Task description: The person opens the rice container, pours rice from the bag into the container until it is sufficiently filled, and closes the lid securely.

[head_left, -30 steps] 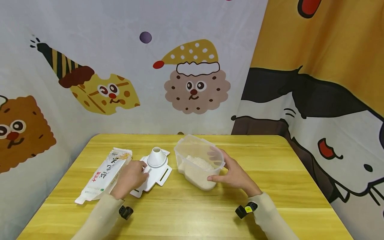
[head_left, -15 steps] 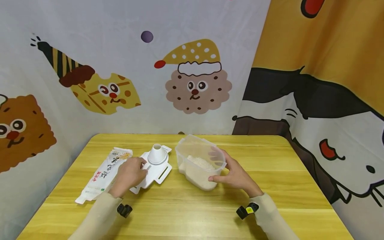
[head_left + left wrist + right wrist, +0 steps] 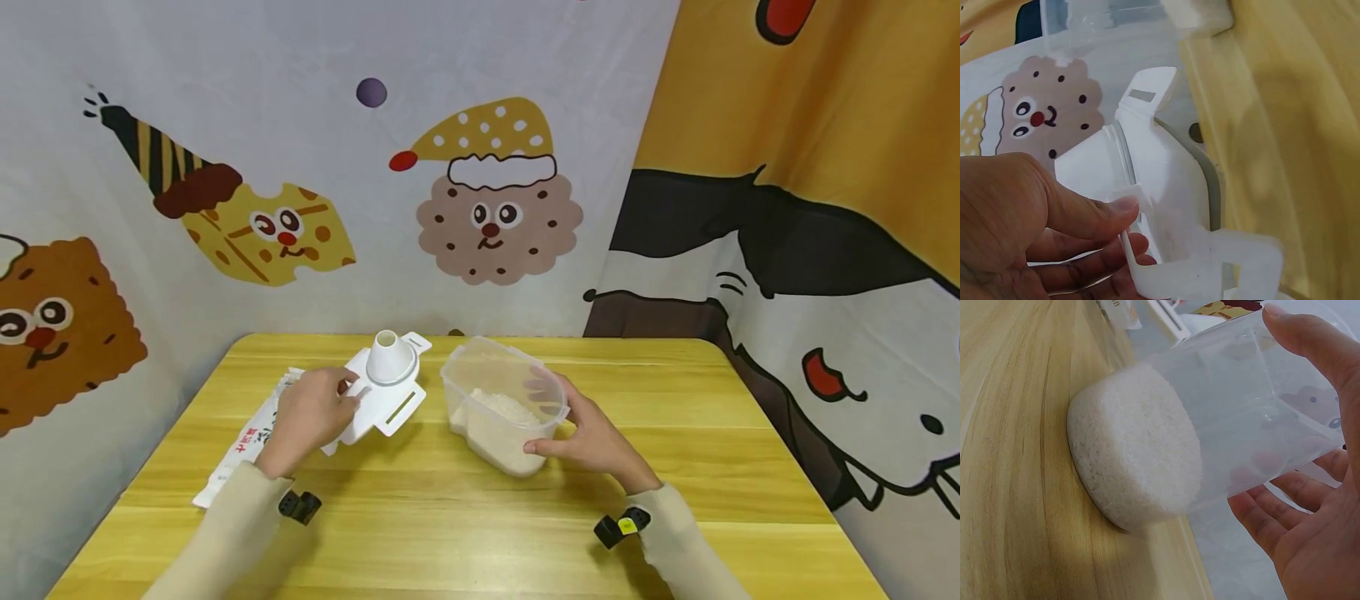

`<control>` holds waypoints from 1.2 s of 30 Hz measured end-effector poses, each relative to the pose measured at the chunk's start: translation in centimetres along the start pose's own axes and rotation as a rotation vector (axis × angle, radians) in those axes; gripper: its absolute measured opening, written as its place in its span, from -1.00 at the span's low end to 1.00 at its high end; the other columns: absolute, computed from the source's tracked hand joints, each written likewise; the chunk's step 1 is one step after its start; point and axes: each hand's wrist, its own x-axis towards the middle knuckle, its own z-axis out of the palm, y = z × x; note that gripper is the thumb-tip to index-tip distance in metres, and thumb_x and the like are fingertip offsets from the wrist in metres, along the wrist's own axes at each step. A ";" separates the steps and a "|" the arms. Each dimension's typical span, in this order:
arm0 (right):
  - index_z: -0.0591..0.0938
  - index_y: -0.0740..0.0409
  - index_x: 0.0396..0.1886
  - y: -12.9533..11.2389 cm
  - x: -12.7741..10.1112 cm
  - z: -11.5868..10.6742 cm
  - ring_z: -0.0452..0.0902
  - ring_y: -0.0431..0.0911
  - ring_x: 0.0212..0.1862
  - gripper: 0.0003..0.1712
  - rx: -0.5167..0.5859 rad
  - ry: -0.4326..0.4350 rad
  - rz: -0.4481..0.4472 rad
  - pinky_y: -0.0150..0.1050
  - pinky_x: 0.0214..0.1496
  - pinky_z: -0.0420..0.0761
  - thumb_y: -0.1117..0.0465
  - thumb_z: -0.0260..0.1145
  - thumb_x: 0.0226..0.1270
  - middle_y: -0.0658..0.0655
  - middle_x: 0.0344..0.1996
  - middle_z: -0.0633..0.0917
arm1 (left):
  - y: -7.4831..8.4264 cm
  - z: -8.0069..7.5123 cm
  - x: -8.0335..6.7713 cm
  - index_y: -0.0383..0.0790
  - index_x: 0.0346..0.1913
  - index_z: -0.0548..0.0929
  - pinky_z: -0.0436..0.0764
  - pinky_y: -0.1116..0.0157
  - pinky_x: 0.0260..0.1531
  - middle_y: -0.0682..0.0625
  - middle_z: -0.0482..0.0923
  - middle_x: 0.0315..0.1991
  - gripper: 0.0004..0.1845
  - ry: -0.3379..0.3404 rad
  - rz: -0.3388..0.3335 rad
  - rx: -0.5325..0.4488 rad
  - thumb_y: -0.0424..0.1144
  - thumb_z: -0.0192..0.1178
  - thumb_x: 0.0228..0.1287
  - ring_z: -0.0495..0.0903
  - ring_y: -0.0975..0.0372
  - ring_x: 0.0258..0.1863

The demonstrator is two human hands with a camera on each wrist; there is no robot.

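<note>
A white plastic lid (image 3: 378, 400) with side clips and a cone-shaped spout (image 3: 392, 360) is raised off the table, tilted. My left hand (image 3: 311, 417) pinches its near left edge, thumb on top and fingers beneath, as the left wrist view shows on the lid (image 3: 1169, 181). To the right, a clear plastic container (image 3: 498, 417) stands on the table, partly filled with white rice (image 3: 1138, 444). My right hand (image 3: 588, 433) holds that container around its right side, thumb in front and fingers behind.
A white printed bag (image 3: 247, 442) lies flat at the left, partly covered by my left hand and forearm. The wooden table (image 3: 465, 533) ends at the back against a cartoon-print curtain (image 3: 300, 100).
My left hand has lifted the lid off the table, upward and slightly left, tipping it. The right hand and the container have stayed in place.
</note>
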 end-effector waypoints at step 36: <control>0.18 -0.22 0.62 -0.2 0.0 -0.2 0.47 0.11 0.41 0.17 0.016 -0.004 -0.003 0.29 0.41 0.43 0.06 0.66 0.09 0.11 0.42 0.50 | 5.4 -4.3 2.1 -0.22 -0.09 0.79 0.55 0.16 -0.50 -0.08 0.74 -0.26 -0.75 0.236 0.253 -0.008 -0.43 0.25 0.19 0.65 0.11 -0.40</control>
